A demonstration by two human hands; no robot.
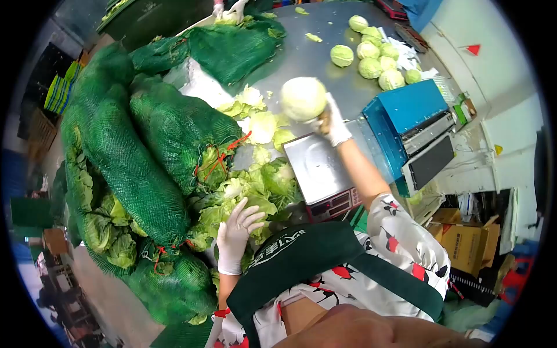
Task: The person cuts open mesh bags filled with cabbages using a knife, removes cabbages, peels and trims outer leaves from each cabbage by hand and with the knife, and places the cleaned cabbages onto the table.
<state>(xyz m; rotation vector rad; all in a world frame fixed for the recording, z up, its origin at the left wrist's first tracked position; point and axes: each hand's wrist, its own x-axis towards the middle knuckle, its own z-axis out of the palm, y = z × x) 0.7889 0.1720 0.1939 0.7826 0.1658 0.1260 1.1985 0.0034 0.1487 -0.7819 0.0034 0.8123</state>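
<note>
My right hand (pixel 335 124), in a white glove, grips a pale, trimmed cabbage (pixel 303 98) by its right side. The cabbage is raised over the far edge of a scale's metal plate (pixel 319 168). Something brownish shows at my right palm; I cannot make out what it is. Also gloved in white, my left hand (pixel 238 229) is open with spread fingers and holds nothing. It hovers by a heap of loose green cabbage leaves (pixel 249 188) in front of my dark green apron (pixel 301 249). The scale's red front panel (pixel 333 204) faces me.
Full green mesh sacks (pixel 130 156) line the left side, some tied with red string. Several whole cabbages (pixel 371 55) lie on the metal table (pixel 307 52) at the far right. A blue machine (pixel 406 110) flanks the scale. Another person's gloved hands (pixel 232 11) work at the far end.
</note>
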